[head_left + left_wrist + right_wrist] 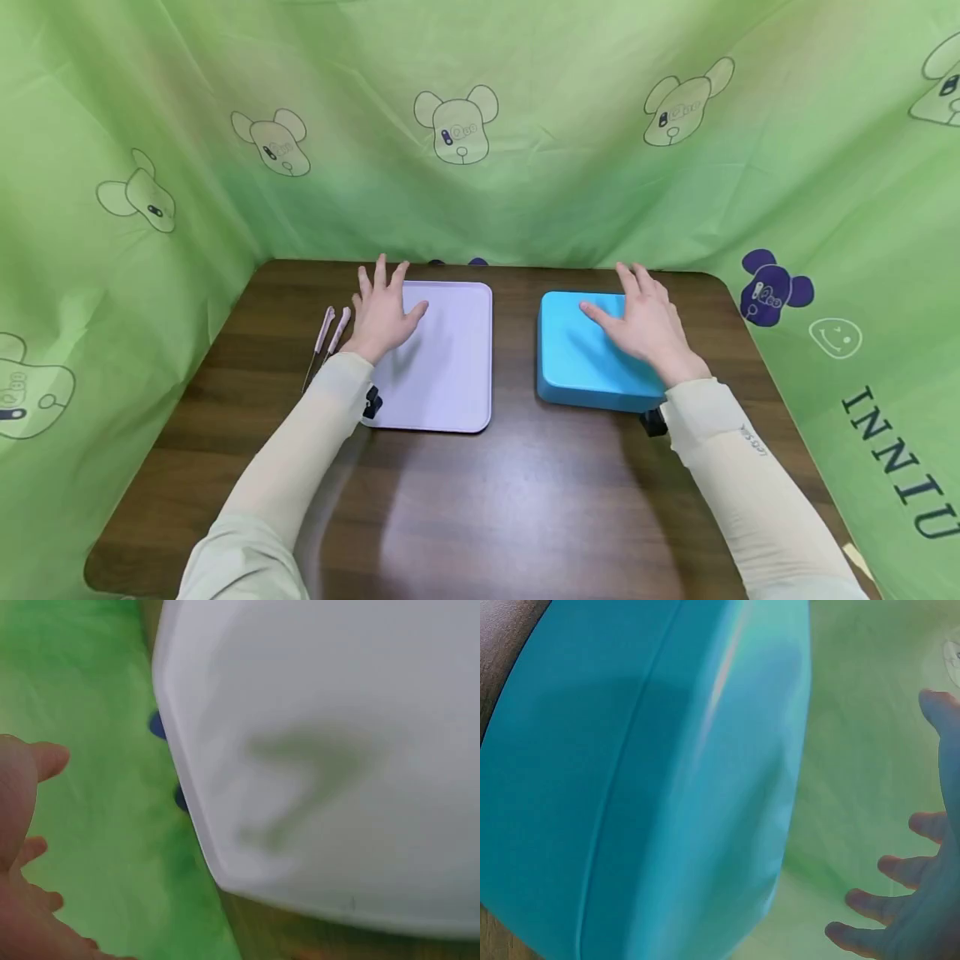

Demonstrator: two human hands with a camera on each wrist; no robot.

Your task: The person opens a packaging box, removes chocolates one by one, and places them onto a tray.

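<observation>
My left hand (384,318) hovers over the left part of a pale lilac tray (450,358), fingers spread and holding nothing. A shadow of the hand falls on the tray. Over the right side of a blue rectangular box (581,358) is my right hand (648,325), its fingers extended and apart. In the right wrist view the box (630,787) shows a seam line along its side, and the right hand (907,900) stands apart from it. The left wrist view shows the tray's raised rim (187,802) with the left hand (22,847) off to one side.
Two slim tools with pale pink handles (324,329) and thin dark shafts lie left of the tray, partly behind the left arm. The dark wooden table (480,500) has rounded corners. A green curtain (555,200) printed with bear heads hangs around its back and sides.
</observation>
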